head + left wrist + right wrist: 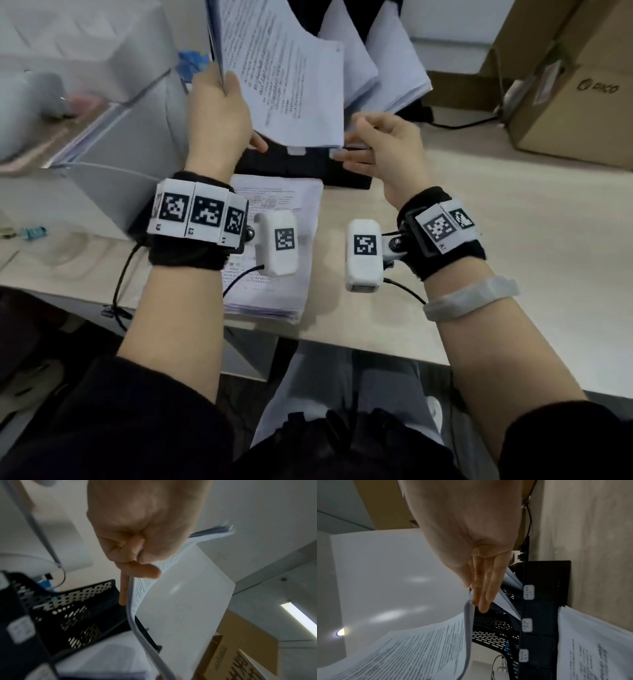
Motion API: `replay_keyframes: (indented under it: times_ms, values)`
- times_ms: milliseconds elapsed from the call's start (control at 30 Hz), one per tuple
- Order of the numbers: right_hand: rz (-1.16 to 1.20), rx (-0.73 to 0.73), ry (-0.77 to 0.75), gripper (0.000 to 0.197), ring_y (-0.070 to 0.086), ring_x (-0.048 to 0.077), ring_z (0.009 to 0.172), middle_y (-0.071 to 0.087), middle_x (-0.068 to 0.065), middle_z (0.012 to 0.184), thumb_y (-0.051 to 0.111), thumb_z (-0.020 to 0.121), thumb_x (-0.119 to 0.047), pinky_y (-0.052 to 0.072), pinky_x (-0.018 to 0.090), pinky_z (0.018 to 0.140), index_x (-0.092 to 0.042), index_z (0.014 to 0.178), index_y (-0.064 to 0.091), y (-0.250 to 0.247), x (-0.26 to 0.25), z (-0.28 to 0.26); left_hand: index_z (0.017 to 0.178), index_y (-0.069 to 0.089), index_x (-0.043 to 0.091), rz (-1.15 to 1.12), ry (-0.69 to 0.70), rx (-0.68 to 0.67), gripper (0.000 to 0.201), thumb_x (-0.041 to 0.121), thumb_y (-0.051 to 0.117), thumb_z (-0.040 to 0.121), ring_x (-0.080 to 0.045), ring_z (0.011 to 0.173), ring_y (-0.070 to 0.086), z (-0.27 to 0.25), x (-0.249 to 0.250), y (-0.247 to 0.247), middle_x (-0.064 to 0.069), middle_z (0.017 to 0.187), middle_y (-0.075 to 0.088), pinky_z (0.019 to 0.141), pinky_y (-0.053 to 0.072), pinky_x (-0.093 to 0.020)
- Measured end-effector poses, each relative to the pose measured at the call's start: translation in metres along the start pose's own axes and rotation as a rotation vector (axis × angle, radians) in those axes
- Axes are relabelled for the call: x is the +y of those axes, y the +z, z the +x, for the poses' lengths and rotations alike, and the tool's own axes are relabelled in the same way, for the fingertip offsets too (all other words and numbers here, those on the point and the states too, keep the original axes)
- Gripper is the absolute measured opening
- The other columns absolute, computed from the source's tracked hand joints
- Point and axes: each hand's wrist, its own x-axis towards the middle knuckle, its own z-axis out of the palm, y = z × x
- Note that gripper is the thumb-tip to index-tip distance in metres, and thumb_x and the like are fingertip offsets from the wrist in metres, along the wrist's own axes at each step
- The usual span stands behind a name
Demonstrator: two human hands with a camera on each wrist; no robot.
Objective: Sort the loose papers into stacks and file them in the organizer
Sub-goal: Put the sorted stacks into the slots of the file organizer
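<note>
My left hand (219,116) grips a stack of printed papers (291,85) by its left edge, thumb on top and fingers underneath, and holds it up over the black mesh organizer (305,168). The left wrist view shows the left hand (142,534) pinching the bent stack (180,601) above the organizer (77,608). My right hand (380,144) touches the stack's lower right corner. Its straight fingers (481,588) lie along the paper edge (469,622). Other papers (376,68) stand in the organizer's slots. The organizer (539,615) has white labels (528,592) on its front.
Another paper stack (274,246) lies on the table near its front edge, under my wrists. A white machine (85,68) stands at the left. A cardboard box (565,85) sits at the back right, with a black cable (459,123) beside it.
</note>
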Motion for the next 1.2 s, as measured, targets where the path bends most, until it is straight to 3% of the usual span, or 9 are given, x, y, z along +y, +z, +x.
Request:
replay_keyframes:
  times_ms: [67,133,233,400,633,800,900,1033,1200]
  values:
    - [-0.002,0.009,0.016,0.016,0.071,0.020,0.064,0.070,0.009,0.084,0.052,0.097,-0.016,0.057,0.026,0.059,-0.007,0.109,0.057,0.001,0.000,0.009,0.080,0.044,0.021,0.075,0.040,0.070,0.025,0.031,0.029,0.097,-0.024,0.052,0.064,0.018,-0.004,-0.006,-0.020,0.091,0.057,0.050,0.050,-0.033]
    - [-0.026,0.037,0.027,0.011,0.070,0.018,0.060,0.069,0.008,0.080,0.052,0.096,-0.014,0.057,0.024,0.058,-0.008,0.104,0.057,0.002,0.004,0.018,0.099,0.053,0.003,0.188,0.065,0.125,0.037,0.033,0.031,0.095,-0.042,0.087,0.062,0.033,-0.006,-0.008,-0.030,0.105,0.057,0.074,0.052,-0.042]
    - [-0.102,0.071,0.041,0.007,0.068,0.013,0.056,0.068,0.005,0.078,0.051,0.096,-0.013,0.056,0.022,0.056,-0.009,0.097,0.057,0.000,0.015,0.034,0.119,0.050,-0.003,0.350,0.072,0.169,0.036,0.021,0.033,0.099,-0.036,0.112,0.053,0.052,-0.012,-0.005,-0.024,0.122,0.056,0.086,0.041,-0.036]
    - [-0.204,0.119,0.097,0.009,0.067,0.012,0.057,0.068,0.006,0.081,0.050,0.095,-0.012,0.055,0.020,0.056,-0.011,0.091,0.058,-0.008,0.036,0.056,0.122,0.048,0.005,0.524,0.066,0.167,0.031,0.011,0.031,0.097,-0.034,0.116,0.050,0.067,-0.021,0.010,-0.018,0.126,0.054,0.087,0.039,-0.037]
    - [-0.253,0.154,0.137,0.016,0.065,0.013,0.057,0.067,0.003,0.075,0.052,0.096,-0.016,0.053,0.020,0.054,-0.009,0.110,0.056,-0.012,0.052,0.079,0.122,0.049,0.006,0.687,0.106,0.086,0.032,0.006,0.032,0.094,-0.037,0.115,0.051,0.087,-0.037,0.033,-0.020,0.123,0.056,0.089,0.041,-0.042]
    - [-0.292,0.140,0.126,0.013,0.065,0.014,0.057,0.069,0.006,0.068,0.048,0.097,-0.015,0.052,0.019,0.054,-0.013,0.090,0.059,-0.014,0.061,0.087,0.125,0.049,0.009,0.690,0.114,0.030,0.038,0.004,0.032,0.091,-0.041,0.117,0.049,0.102,-0.046,0.048,-0.022,0.124,0.055,0.098,0.039,-0.045]
    - [-0.285,0.120,0.143,0.017,0.065,0.014,0.054,0.068,0.003,0.061,0.045,0.098,-0.015,0.053,0.018,0.054,-0.012,0.086,0.058,-0.014,0.063,0.091,0.125,0.049,0.008,0.713,0.120,0.004,0.038,0.004,0.032,0.091,-0.043,0.114,0.052,0.106,-0.048,0.055,-0.024,0.123,0.055,0.091,0.043,-0.046]
    - [-0.268,0.101,0.172,0.019,0.068,0.015,0.059,0.069,0.001,0.059,0.042,0.100,-0.014,0.053,0.017,0.054,-0.007,0.100,0.059,-0.014,0.064,0.095,0.124,0.049,0.007,0.753,0.080,-0.066,0.035,0.009,0.035,0.092,-0.045,0.116,0.050,0.112,-0.059,0.059,-0.026,0.124,0.054,0.092,0.041,-0.049]
    - [-0.253,0.090,0.191,0.019,0.069,0.013,0.060,0.069,-0.001,0.056,0.042,0.100,-0.014,0.054,0.018,0.056,-0.009,0.100,0.060,-0.015,0.063,0.096,0.122,0.048,0.005,0.792,0.028,-0.058,0.034,0.006,0.034,0.091,-0.046,0.118,0.048,0.116,-0.069,0.059,-0.027,0.127,0.051,0.092,0.041,-0.051]
